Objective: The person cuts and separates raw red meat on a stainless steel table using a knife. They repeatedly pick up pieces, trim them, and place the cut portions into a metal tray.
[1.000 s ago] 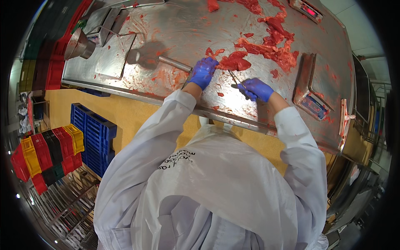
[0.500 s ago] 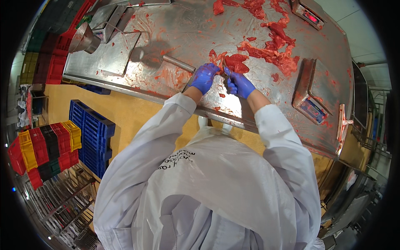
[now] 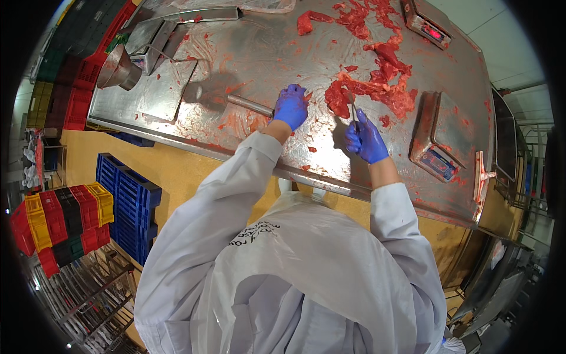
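My left hand, in a blue glove, is closed over the steel table. A small scrap of red meat pokes out by its fingertips; the fingers hide the rest. My right hand, also blue-gloved, grips a knife whose blade points away from me. Just beyond the blade tip lies a dark red piece of meat. It adjoins a long spread of trimmed meat farther to the right. Beside my left wrist rests a metal rod.
A scale stands at the right, another scale at the far right. At the left are a metal funnel and a flat metal plate. Stacked crates and a blue pallet stand on the floor to the left.
My hands have moved apart: the right one went right and nearer to me with the knife. The dark piece of meat between them now lies farther right against the spread of meat.
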The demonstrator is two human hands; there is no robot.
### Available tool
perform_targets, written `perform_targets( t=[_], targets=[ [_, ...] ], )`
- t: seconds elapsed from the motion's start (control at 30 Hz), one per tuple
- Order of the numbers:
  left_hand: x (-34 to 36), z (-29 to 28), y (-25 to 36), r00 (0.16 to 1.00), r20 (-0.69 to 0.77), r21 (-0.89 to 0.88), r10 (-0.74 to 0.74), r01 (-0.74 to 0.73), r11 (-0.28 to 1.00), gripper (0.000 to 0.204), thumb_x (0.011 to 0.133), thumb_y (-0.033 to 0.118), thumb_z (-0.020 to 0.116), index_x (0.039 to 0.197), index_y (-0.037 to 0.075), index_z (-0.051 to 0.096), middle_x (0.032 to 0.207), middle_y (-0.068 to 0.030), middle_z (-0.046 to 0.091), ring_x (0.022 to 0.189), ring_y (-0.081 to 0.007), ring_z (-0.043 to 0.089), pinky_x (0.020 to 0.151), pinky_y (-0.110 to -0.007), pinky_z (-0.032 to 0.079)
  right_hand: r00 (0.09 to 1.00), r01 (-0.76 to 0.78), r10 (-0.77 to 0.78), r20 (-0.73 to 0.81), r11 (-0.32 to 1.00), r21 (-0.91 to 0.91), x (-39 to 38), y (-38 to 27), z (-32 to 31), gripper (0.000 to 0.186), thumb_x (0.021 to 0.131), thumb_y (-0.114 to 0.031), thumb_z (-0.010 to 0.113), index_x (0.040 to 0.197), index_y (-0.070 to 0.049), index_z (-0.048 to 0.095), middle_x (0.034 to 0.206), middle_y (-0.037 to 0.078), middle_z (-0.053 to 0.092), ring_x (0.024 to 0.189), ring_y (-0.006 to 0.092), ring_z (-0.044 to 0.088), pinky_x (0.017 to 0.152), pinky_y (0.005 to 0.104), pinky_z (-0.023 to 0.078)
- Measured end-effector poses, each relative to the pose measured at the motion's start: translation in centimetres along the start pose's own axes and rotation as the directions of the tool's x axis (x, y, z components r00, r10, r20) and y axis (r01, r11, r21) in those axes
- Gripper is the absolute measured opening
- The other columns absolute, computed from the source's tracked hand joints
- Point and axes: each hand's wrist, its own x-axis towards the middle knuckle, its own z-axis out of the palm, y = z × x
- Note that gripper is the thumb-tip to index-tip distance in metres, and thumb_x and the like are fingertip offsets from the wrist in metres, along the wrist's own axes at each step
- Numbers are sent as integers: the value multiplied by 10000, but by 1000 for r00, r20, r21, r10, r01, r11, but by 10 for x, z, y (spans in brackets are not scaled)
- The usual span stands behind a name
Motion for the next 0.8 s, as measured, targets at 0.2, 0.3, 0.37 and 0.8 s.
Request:
perform_targets(
  t=[0.2,0.3,0.37,0.8],
  targets=[
    [-22,-2,3,969,-116,87,220,-210,974,354,848,150,560,1189,58,540,1199,-139,517,1090,-338,494,915,-425,441,999,37,-39,29,997,64,-29,29,-19,461,922,-565,465,738,-144,501,579,-1,370,480,132,322,429,267,244],
    [-40,13,-4,965,14,117,262,-262,958,259,836,120,555,1089,70,578,1102,-145,554,1001,-338,534,859,-420,465,997,-24,18,79,998,65,-27,35,-25,448,933,-545,459,750,-139,506,592,4,388,484,135,336,431,271,251],
    [-54,40,-11,923,56,0,380,-380,925,180,822,110,561,994,93,607,1021,-146,586,927,-331,566,797,-416,493,1000,10,-11,29,999,33,-26,35,-11,473,918,-554,485,701,-133,489,545,-4,382,441,133,340,416,266,291],
    [233,-210,-88,905,-155,-872,397,-314,376,474,778,164,713,1221,101,558,1213,-107,583,1116,-253,555,972,-370,440,953,302,-301,14,953,-38,-49,11,-5,367,956,-476,462,828,-140,536,620,15,464,498,152,405,462,292,353]
  ],
)
